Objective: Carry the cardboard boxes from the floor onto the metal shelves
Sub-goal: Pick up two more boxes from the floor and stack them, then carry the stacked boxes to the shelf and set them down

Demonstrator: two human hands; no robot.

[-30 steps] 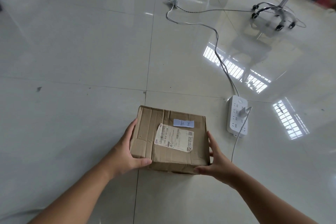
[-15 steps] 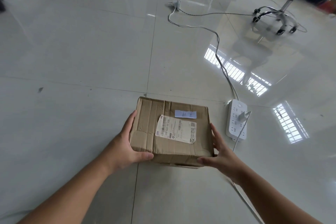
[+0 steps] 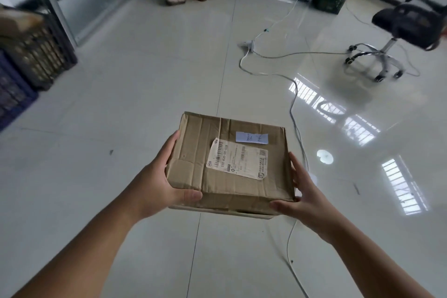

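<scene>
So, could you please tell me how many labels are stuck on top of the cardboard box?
2: a large shipping label near the middle of the box top, and a small white label just beyond it.

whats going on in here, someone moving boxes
A person holds one cardboard box off the floor, left hand and right hand on opposite sides. It is not yet on a shelf. A metal shelf frame stands ahead to the left, crates beside it. A cable crosses the floor.
</scene>
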